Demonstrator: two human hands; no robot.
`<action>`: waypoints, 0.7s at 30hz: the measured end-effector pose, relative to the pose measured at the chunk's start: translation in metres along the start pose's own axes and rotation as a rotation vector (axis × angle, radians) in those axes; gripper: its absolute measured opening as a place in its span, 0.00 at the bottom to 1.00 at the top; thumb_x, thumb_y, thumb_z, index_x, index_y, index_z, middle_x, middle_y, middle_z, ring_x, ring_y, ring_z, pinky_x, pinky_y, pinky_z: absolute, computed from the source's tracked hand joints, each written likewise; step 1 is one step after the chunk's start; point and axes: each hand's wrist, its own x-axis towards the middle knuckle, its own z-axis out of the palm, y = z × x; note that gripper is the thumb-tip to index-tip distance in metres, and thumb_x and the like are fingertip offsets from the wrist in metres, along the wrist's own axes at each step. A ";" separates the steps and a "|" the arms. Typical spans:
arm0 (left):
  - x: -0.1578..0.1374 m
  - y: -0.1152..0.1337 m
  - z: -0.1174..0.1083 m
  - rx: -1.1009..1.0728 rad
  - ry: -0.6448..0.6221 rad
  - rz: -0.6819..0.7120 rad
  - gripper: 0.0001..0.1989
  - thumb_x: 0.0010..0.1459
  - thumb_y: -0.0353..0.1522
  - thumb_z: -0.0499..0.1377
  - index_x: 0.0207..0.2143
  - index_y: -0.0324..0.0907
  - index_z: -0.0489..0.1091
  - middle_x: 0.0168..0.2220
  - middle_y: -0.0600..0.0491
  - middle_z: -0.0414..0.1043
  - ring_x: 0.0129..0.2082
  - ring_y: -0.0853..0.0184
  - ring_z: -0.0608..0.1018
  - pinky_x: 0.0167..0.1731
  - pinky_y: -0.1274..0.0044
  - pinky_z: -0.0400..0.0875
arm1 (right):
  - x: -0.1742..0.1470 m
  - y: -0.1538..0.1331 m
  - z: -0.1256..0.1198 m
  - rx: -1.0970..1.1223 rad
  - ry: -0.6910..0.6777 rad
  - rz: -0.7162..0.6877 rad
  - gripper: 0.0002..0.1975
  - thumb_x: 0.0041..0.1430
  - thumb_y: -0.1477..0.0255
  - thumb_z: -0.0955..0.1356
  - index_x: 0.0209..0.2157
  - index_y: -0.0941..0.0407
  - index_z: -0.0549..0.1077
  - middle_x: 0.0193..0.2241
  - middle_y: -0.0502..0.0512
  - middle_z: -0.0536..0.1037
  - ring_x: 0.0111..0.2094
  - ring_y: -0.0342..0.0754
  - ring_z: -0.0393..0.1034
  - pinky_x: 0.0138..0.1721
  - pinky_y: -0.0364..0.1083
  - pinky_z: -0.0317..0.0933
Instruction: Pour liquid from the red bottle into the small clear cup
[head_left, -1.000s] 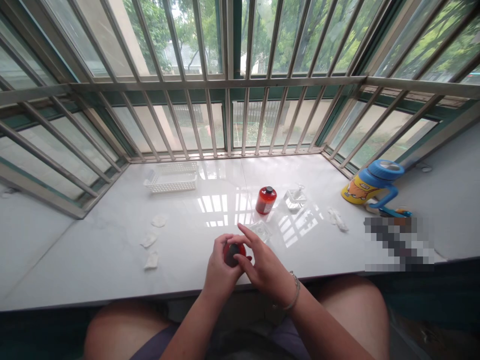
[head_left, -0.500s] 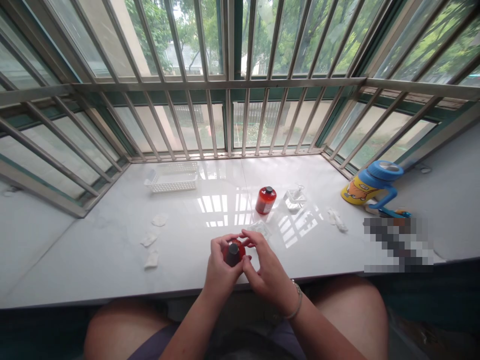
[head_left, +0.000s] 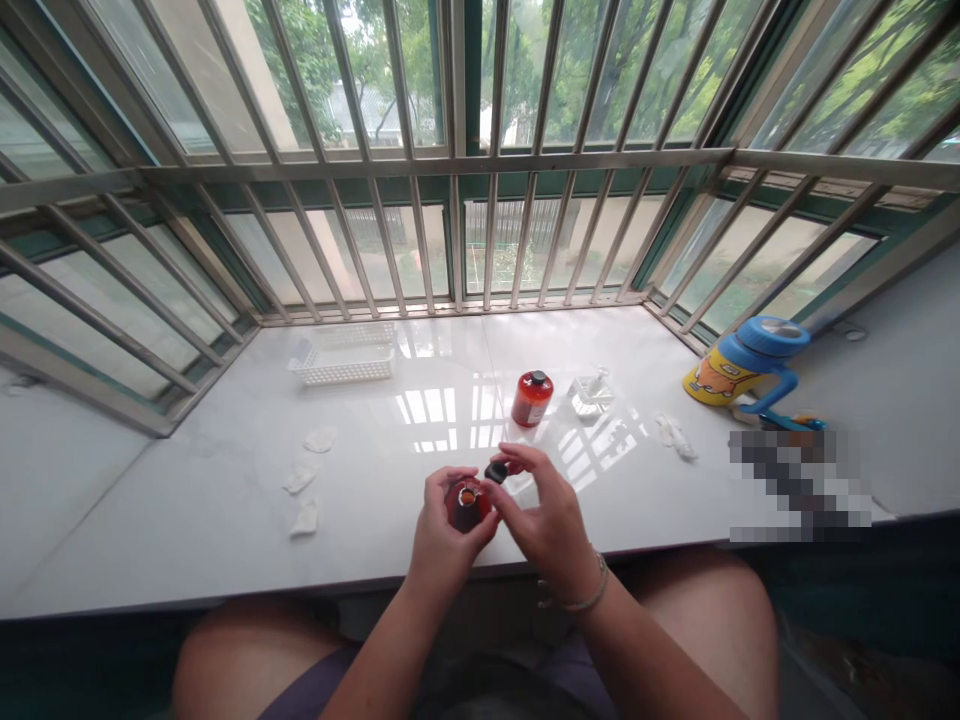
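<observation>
My left hand is wrapped round a red bottle near the front edge of the white counter. The bottle's mouth is uncovered and faces up toward me. Between the thumb and fingers of my right hand is a black cap, just to the right of and beyond the bottle's mouth. A second red bottle, with its black cap on, stands upright farther back. Beside it on the right is a small clear glass container with something sticking up from it. My hand partly hides a clear object on the counter.
A white perforated basket lies at the back left. Several crumpled white pieces are on the left, and another white piece is on the right. A yellow and blue jug stands at the right, near the barred window.
The black cap has come off the bottle. My right hand has moved slightly right and away from me with the cap, leaving the bottle's mouth open. My left hand stays put.
</observation>
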 end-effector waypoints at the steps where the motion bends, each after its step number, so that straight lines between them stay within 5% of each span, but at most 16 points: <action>1: 0.000 0.002 0.000 0.030 0.000 0.008 0.29 0.55 0.35 0.73 0.55 0.47 0.65 0.57 0.46 0.77 0.55 0.57 0.83 0.54 0.65 0.80 | 0.002 0.007 -0.008 -0.057 0.040 0.011 0.19 0.69 0.67 0.72 0.59 0.49 0.72 0.47 0.56 0.81 0.45 0.53 0.78 0.49 0.54 0.75; 5: -0.001 0.009 -0.002 0.136 0.004 -0.003 0.28 0.54 0.35 0.73 0.55 0.47 0.69 0.53 0.48 0.78 0.51 0.57 0.83 0.51 0.66 0.81 | 0.003 0.055 -0.047 -0.367 0.117 0.017 0.12 0.71 0.61 0.70 0.51 0.52 0.76 0.44 0.57 0.82 0.43 0.54 0.75 0.49 0.55 0.71; 13: 0.000 -0.002 -0.003 0.160 0.002 0.027 0.27 0.54 0.36 0.73 0.55 0.47 0.69 0.56 0.47 0.78 0.53 0.55 0.83 0.54 0.63 0.80 | -0.037 0.162 -0.108 -0.728 0.006 0.278 0.23 0.72 0.50 0.64 0.43 0.54 0.78 0.36 0.59 0.83 0.38 0.59 0.74 0.42 0.55 0.66; 21: -0.001 0.003 -0.003 0.163 0.000 0.040 0.26 0.55 0.35 0.73 0.54 0.47 0.69 0.57 0.47 0.78 0.56 0.55 0.82 0.56 0.63 0.79 | -0.042 0.175 -0.107 -0.759 0.013 0.127 0.16 0.72 0.58 0.65 0.46 0.56 0.75 0.44 0.63 0.82 0.47 0.61 0.74 0.53 0.60 0.65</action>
